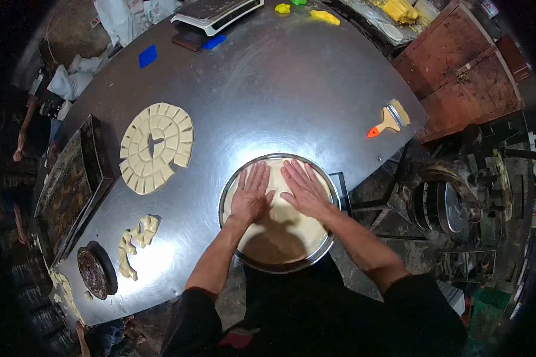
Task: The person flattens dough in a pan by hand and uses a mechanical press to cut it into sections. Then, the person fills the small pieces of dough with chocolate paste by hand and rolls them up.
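Note:
A sheet of pale dough (280,229) covers the inside of a round metal pan (225,191) at the table's near edge. Flat on the dough's left half lies my left hand (251,195), fingers stretched out and pointing away from me. My right hand (305,191) rests on the right half in the same way, its fingers slightly spread. Neither hand grips anything. To the left, a round of dough cut into many pieces (158,146) sits on the table, with a gap at its lower right. A curled strip of dough scraps (136,244) lies nearer to me.
The steel table (268,89) carries a brush (388,121) at right, a scale (217,13) at the far edge, blue scrapers (147,56), a dark rectangular tray (71,190) and a dark round disc (93,272) at left. A reddish cabinet (458,71) stands beyond the right edge.

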`<state>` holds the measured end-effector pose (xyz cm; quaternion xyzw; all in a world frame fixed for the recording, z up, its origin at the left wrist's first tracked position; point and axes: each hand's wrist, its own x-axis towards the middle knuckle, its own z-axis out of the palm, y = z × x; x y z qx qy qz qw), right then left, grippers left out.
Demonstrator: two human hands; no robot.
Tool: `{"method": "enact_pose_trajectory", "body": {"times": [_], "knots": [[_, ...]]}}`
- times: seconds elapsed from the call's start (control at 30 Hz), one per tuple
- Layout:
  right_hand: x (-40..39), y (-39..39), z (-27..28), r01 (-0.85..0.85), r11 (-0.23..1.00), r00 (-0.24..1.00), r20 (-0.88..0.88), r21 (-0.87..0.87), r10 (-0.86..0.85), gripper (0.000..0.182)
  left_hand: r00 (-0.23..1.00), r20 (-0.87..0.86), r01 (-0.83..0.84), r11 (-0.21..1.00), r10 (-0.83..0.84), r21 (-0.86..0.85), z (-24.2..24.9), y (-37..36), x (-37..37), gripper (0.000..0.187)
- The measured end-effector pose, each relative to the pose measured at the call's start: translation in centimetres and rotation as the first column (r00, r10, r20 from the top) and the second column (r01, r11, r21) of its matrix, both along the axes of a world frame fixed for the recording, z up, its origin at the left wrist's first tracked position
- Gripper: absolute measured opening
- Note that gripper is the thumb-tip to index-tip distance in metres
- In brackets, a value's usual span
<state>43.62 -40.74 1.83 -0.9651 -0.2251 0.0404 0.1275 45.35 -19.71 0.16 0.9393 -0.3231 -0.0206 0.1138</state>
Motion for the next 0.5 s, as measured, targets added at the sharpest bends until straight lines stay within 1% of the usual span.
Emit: {"method": "enact_pose_trajectory", "body": {"times": [0.07, 0.1, 0.13, 0.17, 0.2, 0.23, 0.27, 0.3, 0.33, 0.37, 0.4, 0.47, 0.5], "knots": [[0.9, -0.6, 0.3, -0.045, 0.999, 0.999, -0.015, 0.025, 0.045, 0.068, 0.993, 0.027, -0.115, 0.993, 0.116, -0.023, -0.1, -0.3, -0.2, 0.067], [1.5, -0.5, 0.9, -0.025, 0.995, 0.996, -0.083, 0.095, 0.033, 0.066, 0.990, 0.001, -0.140, 0.990, 0.140, -0.004, 0.2, -0.4, -0.4, 0.068], [2.2, 0.0, 1.5, 0.001, 0.987, 0.989, -0.144, 0.163, 0.022, 0.065, 0.992, -0.004, -0.128, 0.992, 0.128, -0.001, 0.8, -0.3, -0.9, 0.068], [2.9, 1.8, 3.0, 0.111, 0.993, 0.944, -0.316, 0.044, -0.092, 0.063, 0.992, -0.028, -0.120, 0.992, 0.121, 0.051, 2.0, -0.3, -0.3, 0.069], [3.2, 3.0, 5.8, 0.127, 0.990, 0.930, -0.341, -0.057, -0.139, 0.065, 0.992, -0.048, -0.114, 0.989, 0.119, 0.098, 2.7, -0.6, 0.6, 0.070], [3.1, 3.4, 3.8, 0.145, 0.989, 0.957, -0.255, 0.013, -0.137, 0.067, 0.993, 0.116, 0.003, 1.000, -0.006, 0.026, 1.6, -0.7, 1.2, 0.069], [2.4, 4.0, 3.1, 0.158, 0.983, 0.973, -0.183, 0.092, -0.139, 0.069, 0.995, 0.103, 0.010, 1.000, -0.013, 0.029, 1.2, -0.5, 1.1, 0.069], [0.7, 4.2, 2.4, 0.170, 0.981, 0.967, -0.207, 0.096, -0.147, 0.069, 0.998, 0.063, 0.005, 1.000, -0.006, 0.010, 0.7, -0.2, 0.5, 0.069], [0.9, 3.8, 2.0, 0.167, 0.986, 0.967, -0.199, 0.027, -0.159, 0.071, 0.998, 0.055, -0.010, 1.000, 0.011, -0.016, 0.4, -0.2, 1.4, 0.070], [1.6, 3.4, 2.3, 0.157, 0.987, 0.969, -0.185, -0.042, -0.162, 0.073, 0.998, -0.008, -0.059, 0.998, 0.058, -0.021, 1.3, 0.0, 0.8, 0.070], [0.7, 2.8, 1.8, 0.146, 0.988, 0.967, -0.203, -0.041, -0.151, 0.073, 0.997, -0.025, -0.069, 0.997, 0.069, -0.016, 1.1, 0.4, -0.8, 0.070], [0.1, 1.2, 0.7, 0.078, 0.997, 0.991, -0.113, 0.005, -0.077, 0.074, 0.977, 0.018, -0.214, 0.976, 0.215, -0.041, 0.9, 0.7, -2.2, 0.068], [1.0, 1.3, 0.9, 0.057, 0.990, 0.981, -0.193, 0.132, -0.030, 0.073, 0.968, 0.046, -0.248, 0.969, 0.248, -0.008, 0.8, 0.8, -2.9, 0.071]]}}
